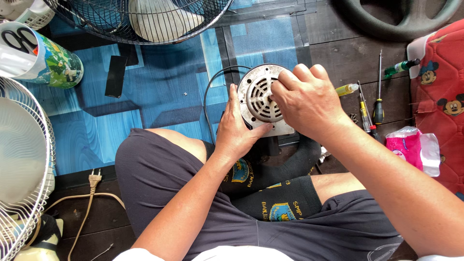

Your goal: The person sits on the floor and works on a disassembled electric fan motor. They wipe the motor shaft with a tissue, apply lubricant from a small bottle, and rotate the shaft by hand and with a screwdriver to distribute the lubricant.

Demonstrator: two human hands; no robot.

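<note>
A round silver fan motor (261,96) with a slotted metal face stands on edge above my crossed legs. My left hand (235,129) grips its left rim and lower edge, thumb along the bottom. My right hand (306,100) covers the motor's right side, its fingertips pinched at the centre of the face; what they pinch is hidden. A black cable (207,104) loops out from behind the motor to the left.
Two screwdrivers (378,104) and a small yellow bottle (347,89) lie right of the motor on the dark floor. Fan grilles sit at the top (140,21) and at the left (24,169). A printed mug (43,55), a beige plug (94,179), a pink packet (411,147).
</note>
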